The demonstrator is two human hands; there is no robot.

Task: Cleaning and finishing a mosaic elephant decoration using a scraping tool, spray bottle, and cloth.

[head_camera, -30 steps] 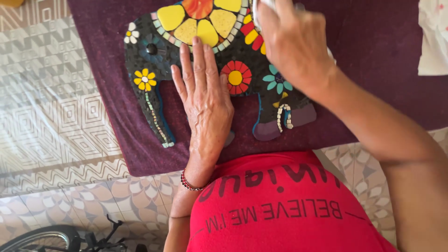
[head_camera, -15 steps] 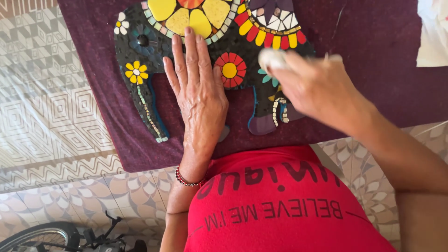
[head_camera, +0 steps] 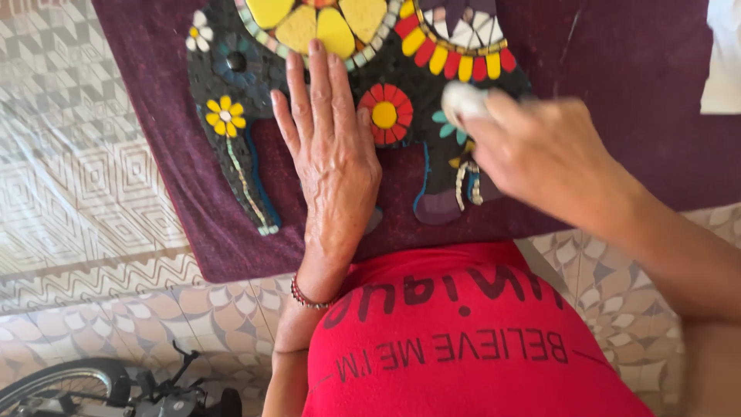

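Note:
A dark elephant-shaped mosaic (head_camera: 239,154) with yellow, red and teal tile flowers lies on a purple cloth (head_camera: 602,54). My left hand (head_camera: 332,162) rests flat on it, fingers spread, palm over the elephant's front leg. A red bead bracelet (head_camera: 307,297) circles that wrist. My right hand (head_camera: 540,154) is closed around a small white pad (head_camera: 461,100) and presses it onto the mosaic beside the red and yellow flower (head_camera: 384,114). The right hand hides part of the elephant's rear leg.
The cloth covers a table with a patterned plastic cover (head_camera: 69,154). My red shirt (head_camera: 471,340) fills the lower middle. A bicycle wheel and handlebar (head_camera: 100,390) show on the tiled floor (head_camera: 154,324) at the bottom left. White fabric (head_camera: 725,54) lies at the right edge.
My right hand has moved with the white pad from the mosaic's upper part down toward its lower right. The left hand has stayed flat in place. The view has shifted slightly.

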